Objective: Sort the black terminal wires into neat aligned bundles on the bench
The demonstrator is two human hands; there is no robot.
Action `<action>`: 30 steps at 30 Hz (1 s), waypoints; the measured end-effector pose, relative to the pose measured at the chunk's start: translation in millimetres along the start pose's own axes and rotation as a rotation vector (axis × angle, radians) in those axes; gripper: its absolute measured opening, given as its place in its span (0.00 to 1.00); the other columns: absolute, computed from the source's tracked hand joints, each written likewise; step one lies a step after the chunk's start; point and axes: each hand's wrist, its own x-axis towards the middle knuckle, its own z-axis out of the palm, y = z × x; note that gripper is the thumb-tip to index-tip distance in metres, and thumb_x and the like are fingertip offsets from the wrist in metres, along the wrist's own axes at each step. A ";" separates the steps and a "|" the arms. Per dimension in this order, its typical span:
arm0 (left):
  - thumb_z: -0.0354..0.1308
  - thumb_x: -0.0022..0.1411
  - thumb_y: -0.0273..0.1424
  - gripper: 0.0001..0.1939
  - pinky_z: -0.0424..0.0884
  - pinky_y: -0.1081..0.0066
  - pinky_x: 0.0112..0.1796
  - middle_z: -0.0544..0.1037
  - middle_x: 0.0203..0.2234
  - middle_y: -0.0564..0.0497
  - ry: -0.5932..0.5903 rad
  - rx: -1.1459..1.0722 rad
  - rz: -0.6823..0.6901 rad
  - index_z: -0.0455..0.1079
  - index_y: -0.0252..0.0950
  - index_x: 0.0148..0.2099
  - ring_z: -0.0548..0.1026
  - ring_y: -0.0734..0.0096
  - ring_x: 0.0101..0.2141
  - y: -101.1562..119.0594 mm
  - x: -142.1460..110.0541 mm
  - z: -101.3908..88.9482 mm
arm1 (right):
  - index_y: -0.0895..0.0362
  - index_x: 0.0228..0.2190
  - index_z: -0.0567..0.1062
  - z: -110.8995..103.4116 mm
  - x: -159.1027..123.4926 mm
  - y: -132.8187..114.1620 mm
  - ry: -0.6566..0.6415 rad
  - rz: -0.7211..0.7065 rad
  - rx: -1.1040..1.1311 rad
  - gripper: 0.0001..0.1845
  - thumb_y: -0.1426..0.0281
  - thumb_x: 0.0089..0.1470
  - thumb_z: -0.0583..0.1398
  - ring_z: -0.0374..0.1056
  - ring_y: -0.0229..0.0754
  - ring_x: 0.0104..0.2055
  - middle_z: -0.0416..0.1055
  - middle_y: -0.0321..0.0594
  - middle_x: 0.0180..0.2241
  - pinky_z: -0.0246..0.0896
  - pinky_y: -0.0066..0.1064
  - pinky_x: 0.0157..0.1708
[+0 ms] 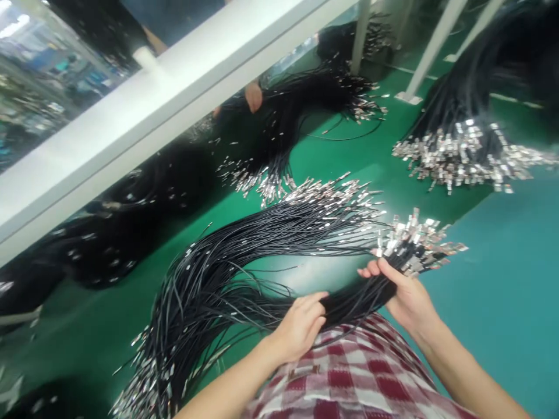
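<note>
A thick bundle of black cables [353, 302] lies across in front of my body, its silvery connector ends [419, 238] fanned out at the right. My right hand [397, 285] is wrapped round the bundle just below those connectors. Farther left, my left hand [302, 323] rests over the same bundle with its fingers curled round it. To the left the cables spread into a loose pile on the green surface. Another swath of black cables [262, 230] curves behind, its metal tips pointing right.
A white metal beam [166, 87] runs diagonally across the upper left. More cable bundles [463, 145] hang at the upper right, with others [301, 110] behind the beam. Another person's hand [253, 97] shows beneath the beam. White posts [430, 55] stand on the green floor.
</note>
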 end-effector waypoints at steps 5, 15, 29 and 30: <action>0.47 0.69 0.36 0.12 0.68 0.63 0.48 0.74 0.45 0.38 0.091 -0.288 -0.009 0.69 0.35 0.40 0.72 0.61 0.47 24.1 -14.9 -4.8 | 0.53 0.27 0.74 27.1 -17.2 -22.0 -0.117 -0.013 -0.027 0.20 0.59 0.34 0.74 0.56 0.34 0.21 0.56 0.29 0.18 0.68 0.34 0.33; 0.53 0.65 0.30 0.06 0.68 0.61 0.47 0.74 0.38 0.44 0.406 -0.027 -0.279 0.68 0.34 0.40 0.71 0.63 0.43 -82.3 34.8 -37.1 | 0.54 0.29 0.71 -26.0 40.8 4.1 0.124 0.036 0.093 0.24 0.65 0.30 0.76 0.58 0.30 0.22 0.59 0.26 0.21 0.71 0.29 0.34; 0.55 0.65 0.30 0.07 0.70 0.63 0.45 0.79 0.37 0.46 0.255 0.402 -0.322 0.74 0.36 0.40 0.76 0.62 0.39 -139.5 24.9 -120.6 | 0.54 0.32 0.72 -34.2 36.6 2.7 0.088 0.049 0.105 0.22 0.63 0.36 0.74 0.61 0.33 0.24 0.59 0.28 0.22 0.71 0.30 0.35; 0.54 0.65 0.30 0.08 0.70 0.63 0.45 0.80 0.38 0.45 0.260 0.398 -0.314 0.74 0.36 0.41 0.76 0.62 0.40 -135.2 22.8 -122.8 | 0.54 0.32 0.73 -34.1 35.7 2.2 0.081 0.049 0.091 0.22 0.62 0.36 0.74 0.61 0.33 0.24 0.59 0.29 0.22 0.71 0.31 0.35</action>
